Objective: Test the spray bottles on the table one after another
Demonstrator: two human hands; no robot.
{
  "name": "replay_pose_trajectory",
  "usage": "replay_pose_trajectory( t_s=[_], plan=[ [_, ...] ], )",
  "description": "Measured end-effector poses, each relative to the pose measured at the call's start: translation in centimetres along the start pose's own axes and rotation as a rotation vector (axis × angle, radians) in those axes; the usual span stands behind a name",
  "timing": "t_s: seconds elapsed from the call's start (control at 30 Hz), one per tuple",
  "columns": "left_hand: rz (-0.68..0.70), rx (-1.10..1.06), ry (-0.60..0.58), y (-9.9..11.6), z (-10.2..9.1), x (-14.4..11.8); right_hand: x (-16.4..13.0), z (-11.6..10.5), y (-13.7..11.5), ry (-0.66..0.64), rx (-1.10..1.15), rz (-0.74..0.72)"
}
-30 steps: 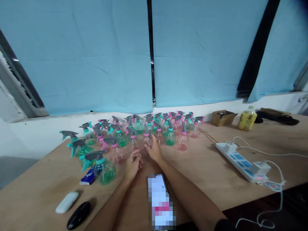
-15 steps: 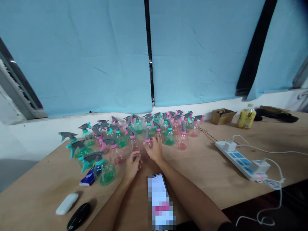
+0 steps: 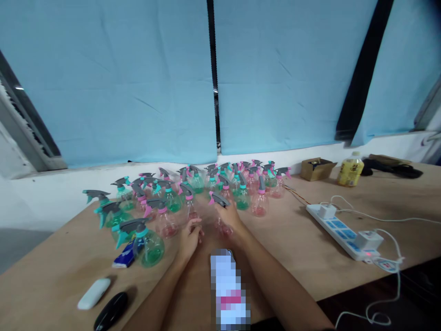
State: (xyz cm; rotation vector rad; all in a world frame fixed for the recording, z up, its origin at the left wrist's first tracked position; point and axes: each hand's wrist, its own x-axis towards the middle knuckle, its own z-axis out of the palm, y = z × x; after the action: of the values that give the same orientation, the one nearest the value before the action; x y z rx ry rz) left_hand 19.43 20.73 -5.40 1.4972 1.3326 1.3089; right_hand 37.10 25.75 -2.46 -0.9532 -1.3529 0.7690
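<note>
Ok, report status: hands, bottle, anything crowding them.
Right hand gripping a pink spray bottle near its gray trigger head. Left hand on the table, holding nothing. Spray bottles packed close behind; phone between the forearms.

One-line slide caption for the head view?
Right hand grips a pink spray bottle; left hand rests on the table.

Her right hand [image 3: 230, 216] grips a pink spray bottle [image 3: 222, 214] off the crowded wooden table [image 3: 303, 248]. The left hand [image 3: 189, 236] rests beside it, loosely curled.
</note>
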Motion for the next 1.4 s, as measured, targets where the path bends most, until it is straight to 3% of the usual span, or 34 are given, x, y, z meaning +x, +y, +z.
replay_pose_trajectory(
  t_s=[0.17, 0.37, 0.47, 0.63, 0.87, 1.1, 1.27, 1.4],
  plan=[
    [0.000, -0.012, -0.006, 0.4, 0.0, -0.1, -0.2, 0.1, -0.2, -0.211, 0.270, 0.040],
    [-0.001, -0.013, -0.014, 0.6, 0.0, -0.2, -0.5, 0.2, -2.0, -0.321, 0.434, 0.085],
    [-0.022, 0.012, -0.031, 0.8, 0.0, -0.3, -0.3, -0.1, -2.1, -0.374, 0.411, 0.068],
    [0.005, 0.041, -0.056, 0.8, 0.0, -0.4, 0.0, -0.3, -1.3, -0.357, 0.283, 0.132],
    [0.010, 0.065, -0.072, 0.7, 0.0, -0.4, -0.3, 0.2, -1.8, -0.312, 0.305, 0.082],
    [0.020, 0.064, -0.100, 0.6, 0.1, -0.3, -0.3, 0.1, -1.7, -0.302, 0.286, 0.152],
    [0.024, 0.077, -0.118, 0.4, 0.1, -0.3, -0.5, 0.3, -1.6, -0.286, 0.362, 0.087],
    [0.028, 0.079, -0.122, 0.2, 0.1, -0.2, -0.5, 0.1, -1.6, -0.296, 0.311, 0.152]
  ],
)
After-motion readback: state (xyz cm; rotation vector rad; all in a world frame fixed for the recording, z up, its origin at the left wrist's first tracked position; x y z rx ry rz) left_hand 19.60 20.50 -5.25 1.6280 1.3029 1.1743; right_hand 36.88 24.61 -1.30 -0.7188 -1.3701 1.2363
